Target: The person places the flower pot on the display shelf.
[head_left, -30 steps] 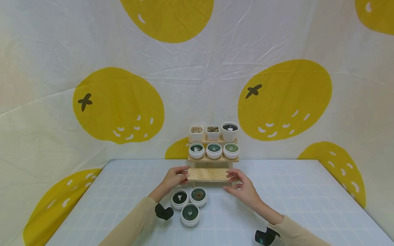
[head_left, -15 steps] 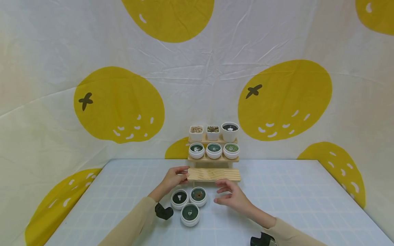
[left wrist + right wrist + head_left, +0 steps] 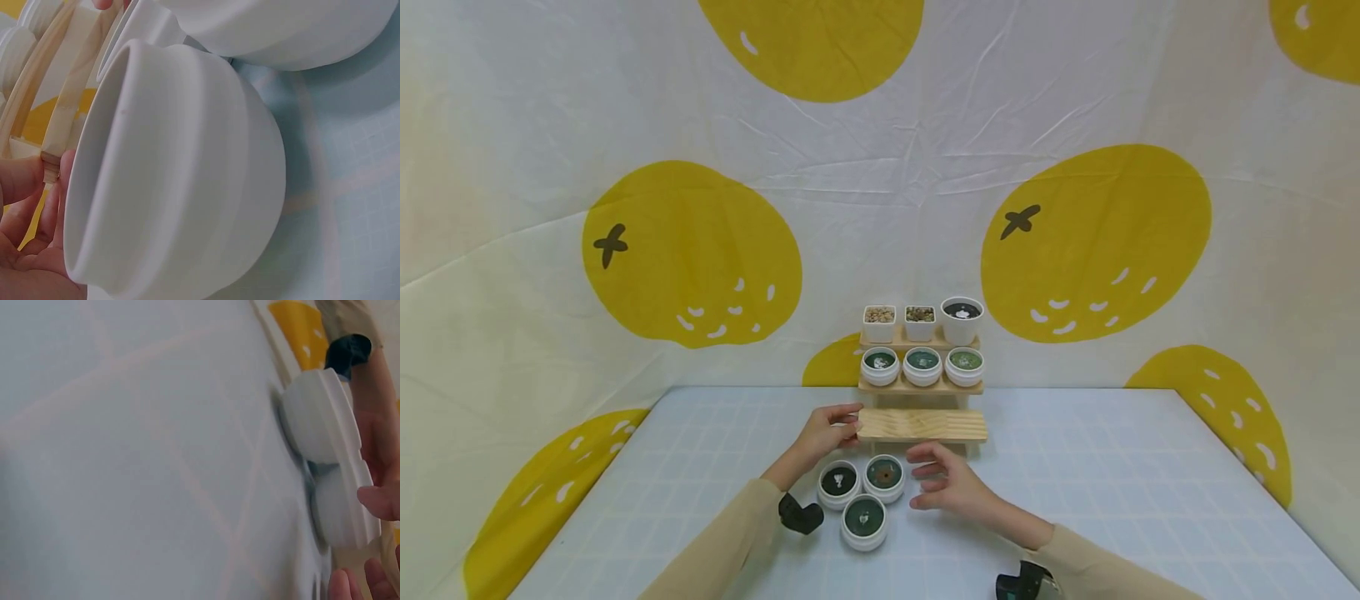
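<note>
My left hand (image 3: 820,439) pinches the left end of the lowest wooden shelf (image 3: 922,425) of a three-step stand. In the left wrist view its thumb and fingers (image 3: 22,181) meet around the board's end, beside a large-looking white pot (image 3: 169,169). My right hand (image 3: 957,485) has its fingers spread and relaxed, holding nothing, just right of a round white pot (image 3: 886,499) with a green top and brown centre. Two more round white pots, one dark-topped (image 3: 837,505) and one green-topped (image 3: 863,546), stand close against it. The right wrist view shows my thumb (image 3: 382,501) near a pot rim.
The stand's middle shelf (image 3: 921,388) carries three round white pots. Two small square pots of pebbles (image 3: 879,335) and a taller round pot (image 3: 959,333) sit on the top shelf. A pale checked cloth (image 3: 1120,483) covers the table, and a fruit-printed curtain (image 3: 880,233) hangs behind.
My right hand has let go of the right end of the lowest shelf and moved left and toward me, to beside the pots. The left hand keeps its place.
</note>
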The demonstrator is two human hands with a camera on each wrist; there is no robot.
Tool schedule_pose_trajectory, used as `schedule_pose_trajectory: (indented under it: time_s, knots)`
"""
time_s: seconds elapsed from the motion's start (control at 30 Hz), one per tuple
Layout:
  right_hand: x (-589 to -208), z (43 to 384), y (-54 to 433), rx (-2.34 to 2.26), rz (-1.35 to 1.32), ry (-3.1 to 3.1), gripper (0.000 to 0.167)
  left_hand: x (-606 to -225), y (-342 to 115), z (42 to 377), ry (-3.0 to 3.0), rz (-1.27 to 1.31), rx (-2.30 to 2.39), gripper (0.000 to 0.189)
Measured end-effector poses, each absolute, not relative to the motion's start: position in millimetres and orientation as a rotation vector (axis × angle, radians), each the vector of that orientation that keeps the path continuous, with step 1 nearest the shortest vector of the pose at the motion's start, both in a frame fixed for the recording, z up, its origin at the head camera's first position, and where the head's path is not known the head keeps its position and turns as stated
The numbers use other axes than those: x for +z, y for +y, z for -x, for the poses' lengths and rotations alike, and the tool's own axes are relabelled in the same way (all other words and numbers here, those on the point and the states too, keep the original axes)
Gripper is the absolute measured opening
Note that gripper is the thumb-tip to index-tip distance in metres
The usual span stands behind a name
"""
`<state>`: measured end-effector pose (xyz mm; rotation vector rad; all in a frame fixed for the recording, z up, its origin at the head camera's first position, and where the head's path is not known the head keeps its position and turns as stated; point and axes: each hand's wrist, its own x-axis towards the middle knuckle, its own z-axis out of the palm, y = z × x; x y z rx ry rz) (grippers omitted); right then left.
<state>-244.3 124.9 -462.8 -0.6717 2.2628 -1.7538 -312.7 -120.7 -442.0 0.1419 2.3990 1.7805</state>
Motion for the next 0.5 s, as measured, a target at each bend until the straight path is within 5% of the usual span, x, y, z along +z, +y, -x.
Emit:
schedule_pose_trajectory:
  time_s: [0.5]
  knots:
    - [-471.0, 251.8, 109.5, -1.795, 0.663, 2.171, 0.066, -443.8, -119.4, 316.1, 2.401, -0.123, 1.794, 0.038]
